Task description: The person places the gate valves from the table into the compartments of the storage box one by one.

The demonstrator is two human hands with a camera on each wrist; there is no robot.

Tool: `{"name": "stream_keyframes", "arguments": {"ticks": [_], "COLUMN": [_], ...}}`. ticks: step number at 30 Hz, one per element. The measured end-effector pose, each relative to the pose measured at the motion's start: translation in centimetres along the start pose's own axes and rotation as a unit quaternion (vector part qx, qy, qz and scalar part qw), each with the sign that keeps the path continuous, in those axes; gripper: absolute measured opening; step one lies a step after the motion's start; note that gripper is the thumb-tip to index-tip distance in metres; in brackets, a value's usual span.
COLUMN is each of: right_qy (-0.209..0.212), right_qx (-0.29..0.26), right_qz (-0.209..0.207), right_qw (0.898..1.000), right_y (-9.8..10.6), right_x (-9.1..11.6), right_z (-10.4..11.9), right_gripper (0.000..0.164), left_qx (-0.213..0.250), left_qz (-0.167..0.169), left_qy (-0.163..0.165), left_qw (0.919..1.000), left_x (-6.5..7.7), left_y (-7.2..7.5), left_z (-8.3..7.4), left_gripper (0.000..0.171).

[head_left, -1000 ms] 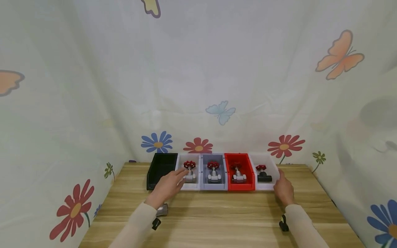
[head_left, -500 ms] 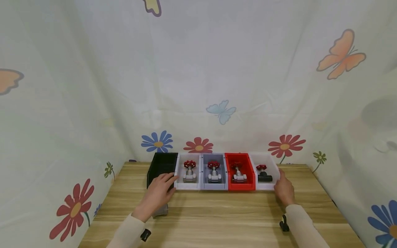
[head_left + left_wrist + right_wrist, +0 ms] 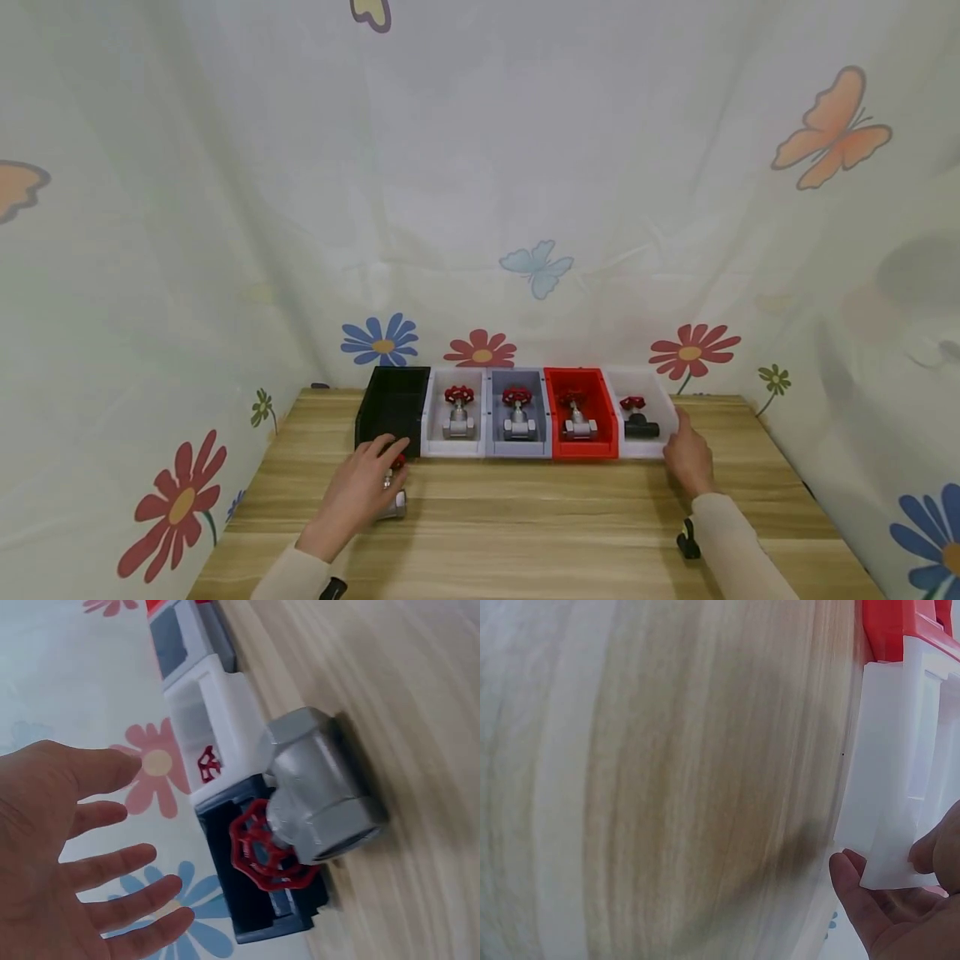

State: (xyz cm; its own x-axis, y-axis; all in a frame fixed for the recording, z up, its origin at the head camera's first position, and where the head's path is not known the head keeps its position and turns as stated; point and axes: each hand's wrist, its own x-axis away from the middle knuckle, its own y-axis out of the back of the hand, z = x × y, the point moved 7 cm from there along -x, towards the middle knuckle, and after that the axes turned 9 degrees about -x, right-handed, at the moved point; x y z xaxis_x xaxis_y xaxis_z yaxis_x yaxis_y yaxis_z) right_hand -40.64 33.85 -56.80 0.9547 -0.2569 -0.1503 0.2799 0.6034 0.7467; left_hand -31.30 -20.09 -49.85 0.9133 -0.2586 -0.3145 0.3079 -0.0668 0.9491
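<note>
Silver metal valve with the red handwheel (image 3: 311,817) lies on its side on the wooden table (image 3: 525,525), just in front of the empty black plastic bin (image 3: 393,404), and your left hand (image 3: 360,492) hovers over it with fingers spread and relaxed, gripping nothing as far as the wrist view shows. Four of the five bins in the row already hold a valve each: the white bin (image 3: 457,446), the grey bin (image 3: 517,450), the red bin (image 3: 585,450) and the far white bin (image 3: 645,450) with its black-bodied valve (image 3: 637,425). Your right hand (image 3: 690,458) pinches the outer corner of that far white bin, steadying the row. By the look of it, only the black bin is unfilled and this last valve is not yet lifted.
</note>
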Motion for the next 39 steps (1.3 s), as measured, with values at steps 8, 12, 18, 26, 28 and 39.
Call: {"name": "stream_keyframes", "arguments": {"ticks": [8, 12, 18, 26, 28, 39], "right_qy": [-0.008, -0.006, 0.001, 0.021, 0.021, 0.004], "right_qx": [-0.001, 0.0, -0.002, -0.004, -0.004, -0.001], "right_qz": [0.006, 0.005, 0.003, -0.002, -0.002, 0.002], "right_qw": [1.0, 1.0, 1.0, 1.0, 1.0, 1.0], "right_y": [0.1, 0.1, 0.1, 0.3, 0.3, -0.2], "right_x": [-0.2, -0.3, -0.2, 0.1, 0.1, -0.2], "right_z": [-0.1, -0.2, -0.1, 0.2, 0.1, -0.3], "right_gripper": [0.056, 0.056, 0.055, 0.054, 0.055, 0.055], "left_qx": [-0.004, 0.001, 0.003, 0.026, 0.032, 0.04], "left_qz": [0.031, 0.05, 0.071, 0.083, 0.085, 0.103], "left_qy": [0.018, 0.03, 0.041, 0.037, 0.034, 0.02], "left_qw": [0.9994, 0.9983, 0.9966, 0.9955, 0.9953, 0.9936], "left_x": [1.3, 1.8, 2.3, 2.9, 3.0, 3.1], "left_y": [-1.0, -1.5, -2.3, -3.4, -3.9, -6.3], "left_z": [0.8, 1.0, 1.0, 1.1, 1.2, 1.4], "left_gripper": [0.052, 0.052, 0.053, 0.06, 0.061, 0.066]}}
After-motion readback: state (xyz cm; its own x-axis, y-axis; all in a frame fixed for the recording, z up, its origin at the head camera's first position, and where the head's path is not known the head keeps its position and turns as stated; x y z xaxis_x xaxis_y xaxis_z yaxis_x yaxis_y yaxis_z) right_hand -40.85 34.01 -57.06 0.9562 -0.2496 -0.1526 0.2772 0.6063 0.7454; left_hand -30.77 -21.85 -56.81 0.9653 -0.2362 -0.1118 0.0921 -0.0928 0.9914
